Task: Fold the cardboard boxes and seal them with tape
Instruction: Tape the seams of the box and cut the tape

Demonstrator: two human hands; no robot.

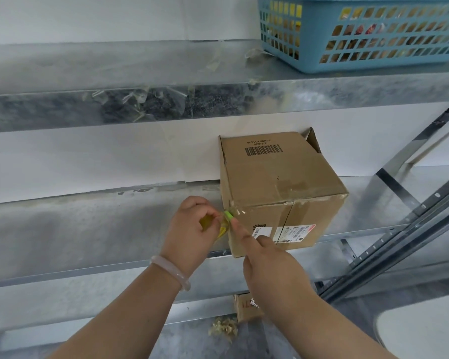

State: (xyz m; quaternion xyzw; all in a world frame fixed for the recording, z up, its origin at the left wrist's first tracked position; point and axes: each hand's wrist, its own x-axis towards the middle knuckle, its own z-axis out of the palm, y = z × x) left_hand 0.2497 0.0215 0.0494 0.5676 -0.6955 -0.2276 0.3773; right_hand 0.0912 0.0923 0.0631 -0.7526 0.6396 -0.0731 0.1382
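The cardboard box [278, 182] stands on the metal shelf [88, 229], centre right of the frame. The left hand [192, 229] is curled around a yellow-green tape dispenser [224, 224] at the box's left edge. The right hand [270, 265] presses there with a straight forefinger. The box seems light and stiff, best steadied at its corners. The blue basket [319, 62], upper right, holds unclear packets.

Cardboard box [278, 177] on metal shelf [88, 229], basket [360, 35] above

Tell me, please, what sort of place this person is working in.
Probably a storeroom or packing area: galvanised metal shelving, a filled blue basket on the upper shelf, and a labelled cardboard box being taped, with the left hand gripping what looks like a tape dispenser.
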